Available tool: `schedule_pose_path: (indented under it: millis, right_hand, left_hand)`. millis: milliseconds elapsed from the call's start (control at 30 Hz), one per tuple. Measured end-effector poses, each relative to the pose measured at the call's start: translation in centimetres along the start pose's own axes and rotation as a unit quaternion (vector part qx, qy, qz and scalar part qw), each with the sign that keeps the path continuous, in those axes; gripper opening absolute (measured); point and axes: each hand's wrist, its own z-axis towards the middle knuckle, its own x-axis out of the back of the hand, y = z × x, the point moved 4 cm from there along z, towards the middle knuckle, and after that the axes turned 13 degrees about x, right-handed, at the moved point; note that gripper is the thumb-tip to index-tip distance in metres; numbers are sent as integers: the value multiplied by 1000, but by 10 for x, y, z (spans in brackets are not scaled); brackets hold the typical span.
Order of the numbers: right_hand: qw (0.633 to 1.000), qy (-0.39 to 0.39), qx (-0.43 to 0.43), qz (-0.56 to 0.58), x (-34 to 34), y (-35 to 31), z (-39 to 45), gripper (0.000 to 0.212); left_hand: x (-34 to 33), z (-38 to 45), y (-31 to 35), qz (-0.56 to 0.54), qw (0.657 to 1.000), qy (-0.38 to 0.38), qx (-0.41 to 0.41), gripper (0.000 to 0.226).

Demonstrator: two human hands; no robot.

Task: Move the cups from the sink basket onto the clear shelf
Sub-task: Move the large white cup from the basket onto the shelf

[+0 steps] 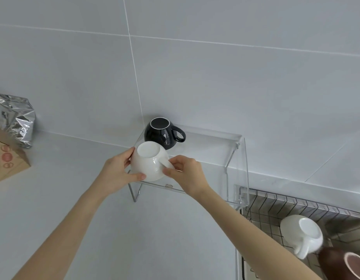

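Both forearms reach up the counter (53, 188) so the left hand (116, 172) and right hand (187, 172), fingers clamped on an upturned white cup (148, 164), can steady it at the shelf's (215, 138) front-left corner, before the black cup (161, 134), others waiting in the basket (276, 201).

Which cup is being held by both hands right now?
The white cup at the clear shelf's front, upside down; the black cup behind it stands untouched.
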Motion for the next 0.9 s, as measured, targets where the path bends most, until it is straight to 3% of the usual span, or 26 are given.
schedule_pose_path:
  millis: [133,267,500,733,900]
  right_hand:
    - [998,-42,29,-47,31,-14,-11,44]
    - [998,18,44,-49,106,-24,-40,35]
    - [982,134,-59,-120,254,32,-144,23]
    - [950,155,-198,-187,316,114,-240,23]
    - [945,152,-256,-136,311,164,-258,25]
  left_hand:
    - [-8,-18,35,66,995,68,-24,89]
    - [-38,-46,91,107,985,85,-102,92]
    - [-171,-99,152,120,974,-64,-182,87]
    - [-306,-113,132,109,961,-237,-94,80]
    - [-389,-115,106,129,942,-309,-20,49]
